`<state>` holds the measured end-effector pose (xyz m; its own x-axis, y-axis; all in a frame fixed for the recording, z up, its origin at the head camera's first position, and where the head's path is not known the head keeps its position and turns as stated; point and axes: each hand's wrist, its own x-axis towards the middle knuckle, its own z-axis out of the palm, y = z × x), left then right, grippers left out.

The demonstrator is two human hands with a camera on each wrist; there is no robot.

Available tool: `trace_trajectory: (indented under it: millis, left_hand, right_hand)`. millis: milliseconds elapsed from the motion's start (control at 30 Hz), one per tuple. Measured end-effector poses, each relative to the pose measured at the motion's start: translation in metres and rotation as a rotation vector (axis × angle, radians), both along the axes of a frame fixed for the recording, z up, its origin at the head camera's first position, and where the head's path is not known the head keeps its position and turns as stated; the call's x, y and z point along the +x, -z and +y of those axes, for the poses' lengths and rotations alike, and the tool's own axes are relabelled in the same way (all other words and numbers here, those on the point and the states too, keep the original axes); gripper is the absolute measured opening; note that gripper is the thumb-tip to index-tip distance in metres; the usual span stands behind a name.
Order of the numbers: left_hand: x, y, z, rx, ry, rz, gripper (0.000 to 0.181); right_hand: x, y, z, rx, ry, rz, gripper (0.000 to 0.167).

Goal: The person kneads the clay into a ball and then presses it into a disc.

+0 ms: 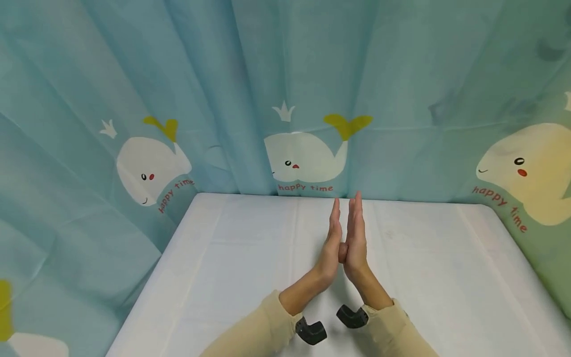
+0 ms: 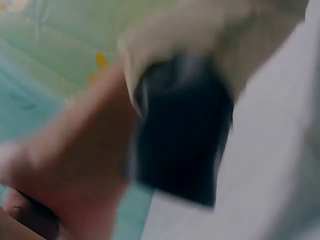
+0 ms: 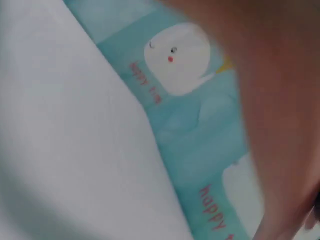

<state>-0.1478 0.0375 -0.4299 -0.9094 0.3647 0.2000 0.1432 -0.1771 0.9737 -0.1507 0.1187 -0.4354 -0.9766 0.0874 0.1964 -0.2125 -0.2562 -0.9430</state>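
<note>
Presses straight-fingered left hand (image 1: 328,253) against brownish lump (image 1: 342,252), straight-fingered right hand (image 1: 356,245) opposite.
Shows between palms in head view; cannot be made out surely in blurred wrist views. Runs lengthwise along palms; cannot tell pointing end, or whether a thumb.

Between my left hand (image 1: 329,253) and right hand (image 1: 356,243) I held a small, brown, rounded lump (image 1: 343,253), partly hidden by them.

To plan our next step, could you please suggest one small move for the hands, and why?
Perhaps ease the left hand slightly away from the right hand: they face each other, and the brownish shape between them is hard to identify.
</note>
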Motion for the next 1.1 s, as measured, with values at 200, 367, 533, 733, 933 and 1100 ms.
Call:
trace_trajectory:
  millis: [200, 367, 533, 733, 933, 1100]
  left_hand:
    - [-0.004, -0.007, -0.001, 0.026, -0.047, -0.091, 0.061]
    - [-0.021, 0.003, -0.008, -0.031, -0.120, -0.082, 0.059]
    - [-0.012, 0.013, -0.003, -0.040, -0.050, -0.065, 0.062]
    - [0.009, 0.003, 0.003, 0.011, -0.011, -0.124, 0.061]
    - [0.002, -0.002, 0.002, 0.040, -0.040, -0.181, 0.061]
    - [-0.014, 0.011, -0.002, 0.082, -0.122, -0.269, 0.064]
  right_hand:
    - [0.004, 0.012, -0.004, 0.049, -0.019, -0.007, 0.055]
    - [0.018, 0.008, -0.016, 0.147, -0.040, 0.040, 0.054]
    - [0.012, 0.000, -0.008, 0.142, 0.004, 0.041, 0.052]
    - [-0.002, 0.002, 0.010, 0.057, 0.009, -0.048, 0.053]
    - [0.008, 0.007, 0.002, 0.119, -0.019, -0.056, 0.053]
    - [0.023, -0.005, -0.012, 0.282, -0.050, 0.079, 0.056]
